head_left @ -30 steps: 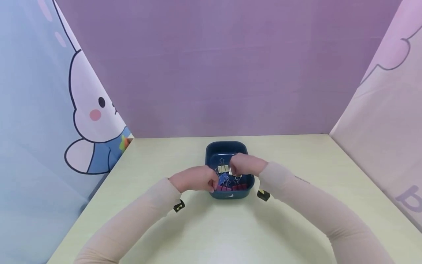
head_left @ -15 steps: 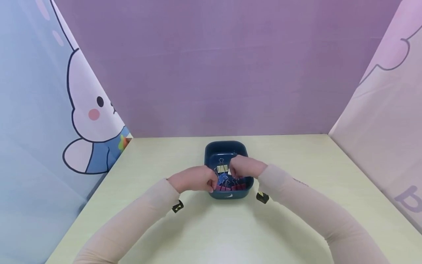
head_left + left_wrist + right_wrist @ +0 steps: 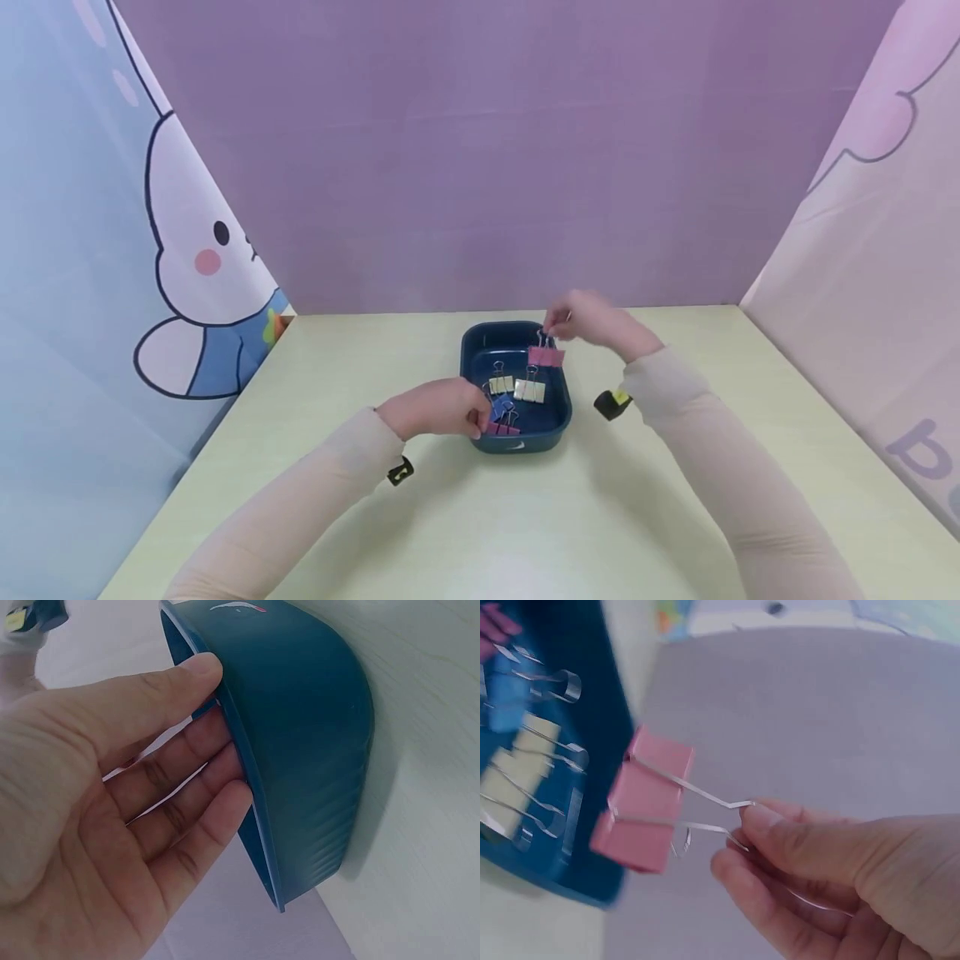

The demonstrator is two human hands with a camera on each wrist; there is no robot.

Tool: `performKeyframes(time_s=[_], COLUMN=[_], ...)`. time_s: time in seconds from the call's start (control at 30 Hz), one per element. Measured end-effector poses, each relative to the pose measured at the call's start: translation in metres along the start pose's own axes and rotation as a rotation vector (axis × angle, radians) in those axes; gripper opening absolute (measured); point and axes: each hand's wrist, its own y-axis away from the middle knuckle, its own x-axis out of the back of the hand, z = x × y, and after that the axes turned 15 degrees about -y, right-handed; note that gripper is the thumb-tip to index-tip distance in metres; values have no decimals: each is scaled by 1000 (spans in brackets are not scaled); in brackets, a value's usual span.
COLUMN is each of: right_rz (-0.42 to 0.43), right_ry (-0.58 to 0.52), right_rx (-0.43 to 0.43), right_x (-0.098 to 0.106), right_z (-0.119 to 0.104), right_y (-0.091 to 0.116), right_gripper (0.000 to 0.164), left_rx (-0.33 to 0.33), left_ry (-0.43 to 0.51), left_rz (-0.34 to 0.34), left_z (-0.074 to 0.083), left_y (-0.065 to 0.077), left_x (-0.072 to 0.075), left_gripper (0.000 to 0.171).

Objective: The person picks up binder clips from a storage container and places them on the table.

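Observation:
A dark blue box [image 3: 480, 342] stands on the table, and my left hand [image 3: 442, 408] pinches its front left rim. In the left wrist view the thumb lies against the outer side and the other fingers reach inside. My right hand [image 3: 592, 321] holds a pink binder clip [image 3: 546, 357] by its wire handles, over the back right of the box; the right wrist view shows this clip [image 3: 649, 795] clearly. Inside lie a yellow binder clip [image 3: 501, 385], a paler yellow one [image 3: 529, 391], a blue one [image 3: 501, 407] and another pink one [image 3: 502, 429] near the front.
The pale table [image 3: 480, 533] extends around the box. A purple backdrop [image 3: 480, 167] rises behind it. Printed cloth walls [image 3: 75, 333] close off both sides. A small black and yellow device [image 3: 613, 404] hangs under each wrist.
My right hand has lifted the pink binder clip from the front right of the box, moving up, back and slightly right. The left hand stays at the rim.

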Motion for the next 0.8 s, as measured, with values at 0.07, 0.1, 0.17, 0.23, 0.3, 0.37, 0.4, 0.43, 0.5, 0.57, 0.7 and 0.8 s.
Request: performKeyframes(time_s=[0.07,0.1,0.17,0.23,0.3,0.37,0.4,0.43,0.5,0.57,0.7,0.8], right_rz=[60,82,122,150,159,146,130,112,81,61,61,55], right_ry=[-2,3,16,25,35,38,41,45,48,47,12,14], right_rx=[-11,-15,-25,-38,-43,-47,-47,-51,-64,-81,-114,-131], right_x=[12,16,22,23,19,11,7,2,-6,-14,-23,-27], right_z=[3,5,13,24,38,52,59,66,77,86,97,102], right_y=[0,0,0,0,-2,-5,-7,-9,-12,-15,-18,-21], right_gripper=[8,9,9,9,11,13,13,14,14,12,11,12], left_rx=[4,5,7,11,14,18,19,20,21,21,20,23], left_ry=[4,6,10,13,16,19,21,20,17,11,11,14], left_rz=[-3,-3,-3,-4,-3,-5,-5,-5,-5,-4,-7,-10], left_z=[0,0,0,1,1,2,3,3,4,4,5,6], left_y=[1,1,1,1,1,2,2,2,3,3,2,1], left_x=[0,0,0,0,0,0,0,0,0,0,1,2], left_gripper=[7,7,7,7,6,6,6,6,7,8,8,8])
